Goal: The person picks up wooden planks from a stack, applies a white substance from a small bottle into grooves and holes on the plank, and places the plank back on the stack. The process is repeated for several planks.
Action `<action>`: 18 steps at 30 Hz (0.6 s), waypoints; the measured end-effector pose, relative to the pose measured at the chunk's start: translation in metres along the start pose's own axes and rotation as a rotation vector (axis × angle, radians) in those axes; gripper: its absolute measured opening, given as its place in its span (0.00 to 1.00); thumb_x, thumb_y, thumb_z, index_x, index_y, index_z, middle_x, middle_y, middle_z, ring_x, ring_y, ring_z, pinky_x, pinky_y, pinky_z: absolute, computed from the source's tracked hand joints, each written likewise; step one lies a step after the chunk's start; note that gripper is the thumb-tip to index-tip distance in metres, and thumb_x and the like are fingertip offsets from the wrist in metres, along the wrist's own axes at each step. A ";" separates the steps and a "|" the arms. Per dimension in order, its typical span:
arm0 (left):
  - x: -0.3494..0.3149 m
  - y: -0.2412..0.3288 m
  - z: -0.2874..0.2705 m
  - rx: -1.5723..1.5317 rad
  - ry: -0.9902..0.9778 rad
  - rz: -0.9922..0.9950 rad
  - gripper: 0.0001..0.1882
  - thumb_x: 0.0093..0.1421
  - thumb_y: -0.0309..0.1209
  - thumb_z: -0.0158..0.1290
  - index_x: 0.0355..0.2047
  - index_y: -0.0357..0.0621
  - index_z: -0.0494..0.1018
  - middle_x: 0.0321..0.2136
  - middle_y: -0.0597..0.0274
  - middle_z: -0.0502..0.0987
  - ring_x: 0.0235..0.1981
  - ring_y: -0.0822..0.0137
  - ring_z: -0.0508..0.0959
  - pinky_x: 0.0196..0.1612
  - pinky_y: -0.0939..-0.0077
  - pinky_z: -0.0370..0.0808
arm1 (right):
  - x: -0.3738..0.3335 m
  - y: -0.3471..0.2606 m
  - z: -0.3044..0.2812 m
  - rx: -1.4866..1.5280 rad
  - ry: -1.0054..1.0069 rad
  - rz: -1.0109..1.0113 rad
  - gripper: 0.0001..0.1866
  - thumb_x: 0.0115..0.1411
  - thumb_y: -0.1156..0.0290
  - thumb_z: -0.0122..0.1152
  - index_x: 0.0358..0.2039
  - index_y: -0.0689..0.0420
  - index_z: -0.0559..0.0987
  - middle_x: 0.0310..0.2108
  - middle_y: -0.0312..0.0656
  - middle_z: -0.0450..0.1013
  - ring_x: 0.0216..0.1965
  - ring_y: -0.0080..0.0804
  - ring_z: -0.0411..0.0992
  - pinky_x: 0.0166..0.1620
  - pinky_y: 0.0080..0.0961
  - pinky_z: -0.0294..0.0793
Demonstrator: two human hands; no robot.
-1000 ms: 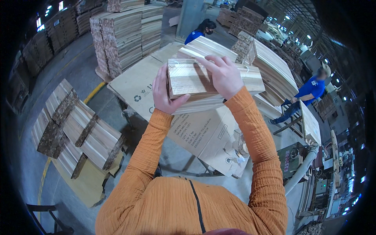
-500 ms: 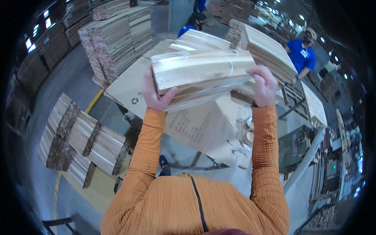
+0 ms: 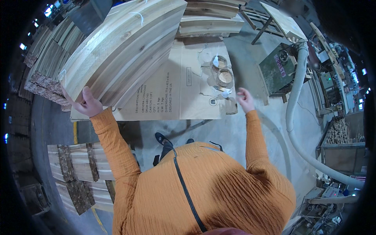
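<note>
A thick bundle of pale wooden boards (image 3: 129,43), with thin white ties on it, slants across the upper left above a cardboard sheet (image 3: 178,111). My left hand (image 3: 89,102) grips its near left corner, thumb up in front; the other fingers are partly hidden. Whether the bundle rests on the cardboard or is held up, I cannot tell. My right hand (image 3: 245,100) is empty, its fingers loosely bent and apart, just off the cardboard's right edge. Closest to it are two round brownish containers (image 3: 224,77) and a small white scrap (image 3: 226,93).
More board stacks (image 3: 211,26) lie at the cardboard's far side. Tall wood piles (image 3: 47,78) stand at the left, and bark-edged pieces (image 3: 80,166) lie lower left. At the right are a green machine (image 3: 276,70), a pale hose (image 3: 291,113) and a wooden trestle table (image 3: 284,21).
My right hand has let go of the bundle and moved down to the right. The bundle has swung left and tilted, with my left hand still at its end. The view has shifted.
</note>
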State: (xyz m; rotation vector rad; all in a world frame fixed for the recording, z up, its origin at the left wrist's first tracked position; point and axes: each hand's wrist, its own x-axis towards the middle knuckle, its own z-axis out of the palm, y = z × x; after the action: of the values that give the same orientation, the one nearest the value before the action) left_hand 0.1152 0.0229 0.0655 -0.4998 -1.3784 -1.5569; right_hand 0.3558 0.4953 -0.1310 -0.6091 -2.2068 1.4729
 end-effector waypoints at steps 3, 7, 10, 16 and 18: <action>-0.003 -0.008 -0.014 0.030 -0.012 -0.032 0.26 0.55 0.33 0.56 0.50 0.32 0.63 0.41 0.53 0.72 0.37 0.69 0.72 0.39 0.78 0.71 | -0.013 -0.014 0.041 -0.128 -0.026 0.048 0.27 0.46 0.68 0.65 0.48 0.58 0.70 0.34 0.38 0.69 0.30 0.22 0.69 0.32 0.20 0.71; -0.001 -0.013 -0.019 -0.029 -0.040 -0.085 0.29 0.53 0.31 0.56 0.53 0.32 0.60 0.46 0.51 0.69 0.42 0.66 0.70 0.44 0.75 0.68 | -0.008 -0.007 0.056 -0.452 0.068 -0.104 0.24 0.44 0.66 0.66 0.43 0.58 0.74 0.34 0.42 0.69 0.34 0.31 0.70 0.38 0.26 0.70; -0.006 -0.018 -0.028 0.050 -0.047 -0.106 0.37 0.49 0.31 0.55 0.58 0.31 0.55 0.54 0.46 0.62 0.53 0.59 0.65 0.55 0.68 0.62 | -0.007 -0.005 0.062 -0.409 0.135 -0.135 0.17 0.46 0.66 0.66 0.33 0.63 0.75 0.28 0.39 0.69 0.30 0.29 0.68 0.36 0.24 0.68; 0.003 0.013 -0.003 0.137 -0.106 0.098 0.43 0.44 0.36 0.59 0.58 0.30 0.54 0.54 0.46 0.63 0.54 0.57 0.66 0.57 0.68 0.60 | 0.054 -0.112 0.068 0.358 0.026 -0.319 0.07 0.56 0.75 0.58 0.31 0.61 0.69 0.28 0.40 0.72 0.29 0.23 0.72 0.34 0.19 0.72; 0.008 0.020 -0.010 0.180 -0.115 0.081 0.44 0.43 0.39 0.60 0.57 0.30 0.55 0.51 0.46 0.65 0.51 0.56 0.68 0.55 0.67 0.62 | 0.069 -0.202 0.085 0.425 -0.108 -0.439 0.07 0.56 0.77 0.57 0.33 0.63 0.70 0.30 0.41 0.72 0.29 0.24 0.72 0.36 0.20 0.73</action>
State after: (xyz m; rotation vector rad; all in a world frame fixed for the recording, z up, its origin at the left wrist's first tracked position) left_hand 0.1313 0.0132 0.0796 -0.5342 -1.5506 -1.3424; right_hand 0.2257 0.4010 0.0339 0.0906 -1.8511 1.6760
